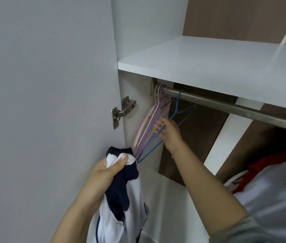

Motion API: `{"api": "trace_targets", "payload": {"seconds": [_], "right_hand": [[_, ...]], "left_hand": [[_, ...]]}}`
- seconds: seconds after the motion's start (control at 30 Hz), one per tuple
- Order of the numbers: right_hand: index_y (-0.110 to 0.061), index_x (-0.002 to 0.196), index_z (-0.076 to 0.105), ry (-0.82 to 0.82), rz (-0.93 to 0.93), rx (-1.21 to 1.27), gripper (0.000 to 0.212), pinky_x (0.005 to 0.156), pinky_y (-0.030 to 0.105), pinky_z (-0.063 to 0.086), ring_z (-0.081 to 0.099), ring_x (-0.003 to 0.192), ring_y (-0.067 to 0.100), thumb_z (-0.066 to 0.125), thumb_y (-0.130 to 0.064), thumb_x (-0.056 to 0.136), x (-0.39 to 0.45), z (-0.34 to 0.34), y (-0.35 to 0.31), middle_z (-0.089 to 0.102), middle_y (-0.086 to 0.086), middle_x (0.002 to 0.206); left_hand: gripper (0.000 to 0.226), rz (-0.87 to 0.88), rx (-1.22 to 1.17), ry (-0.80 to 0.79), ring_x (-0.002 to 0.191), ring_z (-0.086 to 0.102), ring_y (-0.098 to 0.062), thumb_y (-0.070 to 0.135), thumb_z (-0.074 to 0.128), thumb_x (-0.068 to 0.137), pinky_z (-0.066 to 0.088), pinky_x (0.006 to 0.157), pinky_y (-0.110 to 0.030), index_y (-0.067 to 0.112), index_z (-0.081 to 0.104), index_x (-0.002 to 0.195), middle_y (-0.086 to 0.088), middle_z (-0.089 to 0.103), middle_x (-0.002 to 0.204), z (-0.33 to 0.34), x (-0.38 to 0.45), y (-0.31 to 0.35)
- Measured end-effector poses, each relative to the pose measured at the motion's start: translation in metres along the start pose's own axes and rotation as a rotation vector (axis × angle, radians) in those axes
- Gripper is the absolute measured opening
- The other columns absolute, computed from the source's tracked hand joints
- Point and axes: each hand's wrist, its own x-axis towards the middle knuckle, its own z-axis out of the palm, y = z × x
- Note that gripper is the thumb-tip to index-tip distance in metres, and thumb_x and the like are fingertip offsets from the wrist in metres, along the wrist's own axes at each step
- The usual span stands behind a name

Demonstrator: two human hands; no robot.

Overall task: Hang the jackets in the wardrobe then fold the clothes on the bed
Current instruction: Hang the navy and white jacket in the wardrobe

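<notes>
I read feed as evenly lit, soft, diffuse; source not visible. Dim under shelf [208, 67]. Faint sheen along hanging rail [226, 106]. Right hand [169, 132] and hangers [149, 130] slightly motion-blurred. Straight lines bow near edges: wide-angle distortion. Overall mildly soft, compressed.

Rail [226, 106] carries hangers [149, 132]; shelf [208, 64] above.

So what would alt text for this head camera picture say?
A person's right hand reaches among coloured wire hangers on a wardrobe rail, while the left hand grips a navy and white jacket. Red and grey clothes hang at right.
</notes>
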Motion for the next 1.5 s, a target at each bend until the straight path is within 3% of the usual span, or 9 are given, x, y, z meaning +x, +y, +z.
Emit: {"api": "trace_targets", "payload": {"seconds": [0.07, 0.2, 0.57, 0.77, 0.93, 1.1, 1.2, 1.33, 1.5], "right_hand": [[-0.018, 0.096, 0.045, 0.065, -0.038, 0.107, 0.016, 0.044, 0.023, 0.039, 0.042, 0.046, 0.010, 0.059, -0.011, 0.094, 0.011, 0.001, -0.015, 0.044, 0.000, 0.059], [-0.014, 0.111, 0.047, 0.080, -0.141, 0.061, 0.016, 0.039, 0.020, 0.022, 0.023, 0.043, 0.006, 0.052, -0.024, 0.100, 0.007, -0.009, -0.036, 0.028, -0.004, 0.058], [-0.018, 0.056, 0.042, 0.281, -0.464, -0.491, 0.053, 0.048, 0.021, 0.033, 0.039, 0.046, 0.006, 0.050, -0.051, 0.096, -0.074, -0.069, 0.000, 0.040, -0.007, 0.046], [-0.023, 0.045, 0.043, 0.421, -0.341, -0.460, 0.058, 0.054, 0.032, 0.033, 0.038, 0.042, 0.006, 0.046, -0.043, 0.100, -0.139, -0.102, 0.052, 0.040, -0.010, 0.042], [-0.021, 0.046, 0.034, 0.524, -0.343, -0.451, 0.054, 0.049, 0.023, 0.027, 0.029, 0.044, 0.006, 0.049, -0.036, 0.096, -0.220, -0.133, 0.089, 0.031, -0.008, 0.044], [-0.023, 0.047, 0.022, 0.499, -0.258, -0.512, 0.059, 0.049, 0.027, 0.021, 0.019, 0.047, 0.010, 0.049, -0.019, 0.099, -0.298, -0.161, 0.124, 0.019, -0.004, 0.050], [-0.022, 0.044, 0.023, 0.484, -0.188, -0.618, 0.062, 0.054, 0.030, 0.020, 0.020, 0.045, 0.010, 0.050, -0.018, 0.099, -0.330, -0.165, 0.140, 0.021, -0.006, 0.047], [-0.022, 0.044, 0.026, 0.457, -0.148, -0.607, 0.061, 0.054, 0.030, 0.024, 0.025, 0.043, 0.009, 0.051, -0.019, 0.100, -0.349, -0.161, 0.155, 0.026, -0.008, 0.043], [-0.016, 0.048, 0.035, 0.322, -0.236, -0.780, 0.055, 0.044, 0.019, 0.028, 0.035, 0.037, 0.008, 0.050, -0.026, 0.100, -0.352, -0.154, 0.158, 0.035, -0.007, 0.036]], "left_hand": [[0.034, -0.002, 0.004, 0.001, 0.083, 0.074, -0.016, 0.048, 0.071, 0.068, 0.052, 0.068, -0.026, 0.021, 0.075, 0.088, -0.004, 0.077, 0.090, 0.001, 0.003, 0.002], [0.038, 0.006, 0.003, 0.016, 0.083, 0.073, -0.016, 0.048, 0.070, 0.070, 0.052, 0.070, -0.028, 0.018, 0.074, 0.094, -0.005, 0.077, 0.090, 0.006, 0.008, 0.003], [0.020, 0.063, 0.156, -0.031, 0.078, 0.073, -0.013, 0.034, 0.076, 0.082, 0.053, 0.061, -0.019, 0.016, 0.071, 0.086, -0.002, 0.076, 0.083, -0.005, 0.015, 0.009], [0.024, -0.068, 0.080, -0.068, 0.087, 0.072, -0.023, 0.030, 0.072, 0.087, 0.056, 0.081, -0.036, 0.011, 0.070, 0.101, -0.011, 0.075, 0.095, 0.004, 0.022, -0.020], [0.030, -0.157, 0.020, -0.174, 0.098, 0.070, -0.028, 0.033, 0.068, 0.090, 0.056, 0.082, -0.037, 0.013, 0.066, 0.113, -0.013, 0.074, 0.104, 0.007, 0.016, -0.039], [0.038, -0.154, 0.010, -0.253, 0.110, 0.064, -0.033, 0.027, 0.061, 0.095, 0.048, 0.102, -0.044, 0.003, 0.062, 0.124, -0.019, 0.067, 0.120, 0.001, 0.006, -0.048], [0.035, -0.130, 0.073, -0.289, 0.102, 0.064, -0.030, 0.030, 0.061, 0.094, 0.049, 0.098, -0.043, 0.005, 0.064, 0.119, -0.019, 0.067, 0.114, 0.001, -0.008, -0.045], [0.024, -0.010, 0.311, -0.349, 0.074, 0.057, -0.023, 0.035, 0.064, 0.093, 0.048, 0.066, -0.031, 0.012, 0.065, 0.099, -0.013, 0.063, 0.091, 0.013, -0.042, -0.044], [0.026, 0.280, 0.682, -0.474, 0.082, 0.059, -0.013, 0.035, 0.056, 0.097, 0.044, 0.068, -0.019, 0.010, 0.065, 0.099, -0.002, 0.065, 0.087, 0.032, -0.101, -0.054]]}}
